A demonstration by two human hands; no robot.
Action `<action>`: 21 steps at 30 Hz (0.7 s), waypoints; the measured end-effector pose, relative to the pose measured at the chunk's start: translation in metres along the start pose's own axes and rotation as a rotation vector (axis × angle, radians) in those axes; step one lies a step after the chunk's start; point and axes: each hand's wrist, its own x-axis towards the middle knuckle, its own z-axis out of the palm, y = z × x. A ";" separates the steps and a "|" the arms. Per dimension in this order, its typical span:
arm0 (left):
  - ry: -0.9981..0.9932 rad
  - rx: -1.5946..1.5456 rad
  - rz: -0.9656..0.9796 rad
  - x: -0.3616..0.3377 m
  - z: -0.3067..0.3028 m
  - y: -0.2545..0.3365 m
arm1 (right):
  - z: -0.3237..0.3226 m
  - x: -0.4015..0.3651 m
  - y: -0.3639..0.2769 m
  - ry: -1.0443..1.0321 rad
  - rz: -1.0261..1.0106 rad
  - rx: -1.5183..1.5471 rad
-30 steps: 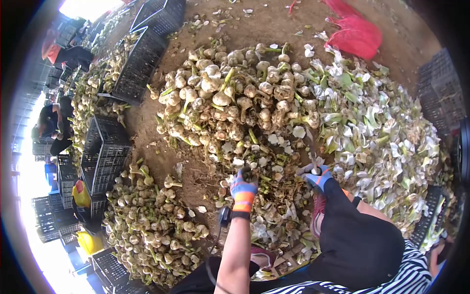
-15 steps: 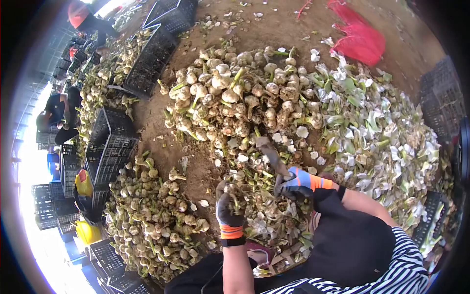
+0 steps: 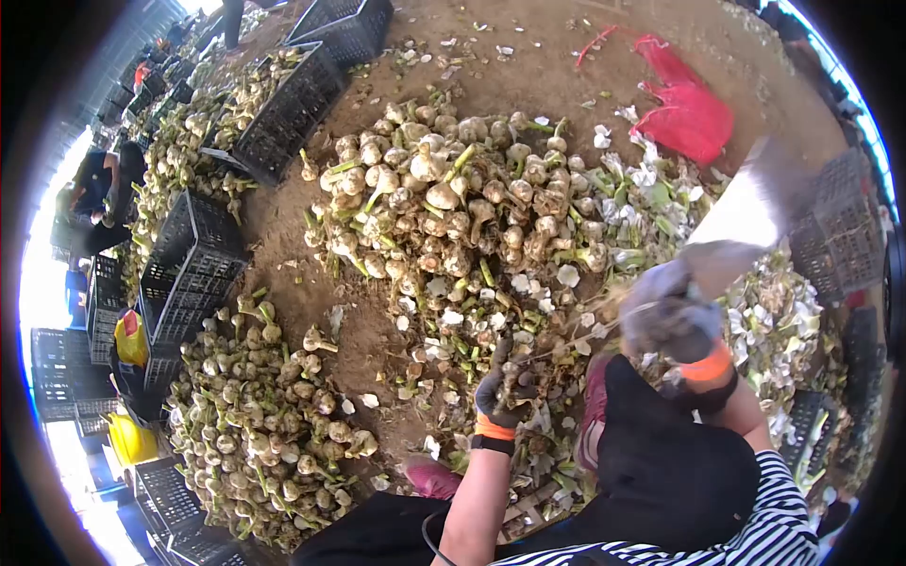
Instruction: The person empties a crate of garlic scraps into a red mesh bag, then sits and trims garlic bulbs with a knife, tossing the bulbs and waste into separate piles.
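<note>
The left hand [image 3: 502, 401], in a dark glove with an orange cuff, is closed around a pale, dirt-crusted garlic bulb [image 3: 516, 375], held low in front of the person's knees. The bulb's thin dry stalk [image 3: 576, 337] slants up and to the right, ending at the grey-gloved right hand [image 3: 675, 316]. That hand is too blurred to tell its grip.
</note>
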 end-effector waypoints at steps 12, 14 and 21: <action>0.464 0.873 0.950 -0.038 0.090 0.254 | -0.052 0.011 -0.064 0.705 0.053 -0.214; 0.271 0.787 1.137 -0.034 0.187 0.321 | -0.072 -0.009 -0.041 0.434 0.238 -0.394; 0.726 1.216 0.991 -0.030 0.186 0.392 | -0.012 0.004 0.085 0.336 0.403 -0.493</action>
